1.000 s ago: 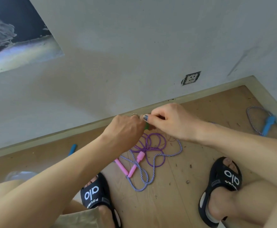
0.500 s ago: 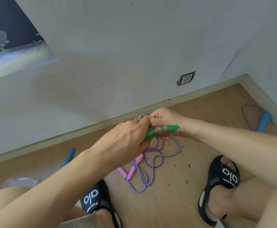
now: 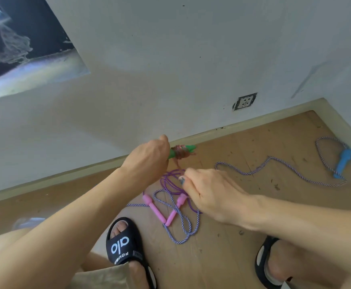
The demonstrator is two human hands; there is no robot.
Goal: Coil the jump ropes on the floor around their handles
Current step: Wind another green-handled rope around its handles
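The green handles (image 3: 182, 151) are held up above the floor (image 3: 233, 236), close to the skirting board (image 3: 243, 124), with a clear pinkish rope (image 3: 181, 153) wound in tight turns around their middle. The left hand (image 3: 147, 158) grips the near end of the handles, fingers curled round them. A short loose tail of that rope hangs down from the coil toward the right hand (image 3: 209, 191), whose fingers are bent with the tips drawn together; whether they pinch the tail is too blurred to tell.

Directly below the hands lie two more ropes in a tangle on the floor. A purple rope (image 3: 170, 182) loops in several rings, and its two pink handles (image 3: 160, 209) lie side by side with their near ends touching, forming a V. A blue-and-white braided rope (image 3: 181, 230) crosses over and under them and loops out toward the person's feet. The same braid winds away toward the far right corner of the floor, where a blue handle (image 3: 342, 162) lies beside the wall.

A black sandal (image 3: 124, 245) with white lettering is on the left foot, near the braided loop; another black sandal (image 3: 268, 263) is on the right foot. A wall socket (image 3: 245, 101) sits low on the white wall (image 3: 170, 59) above the skirting board.
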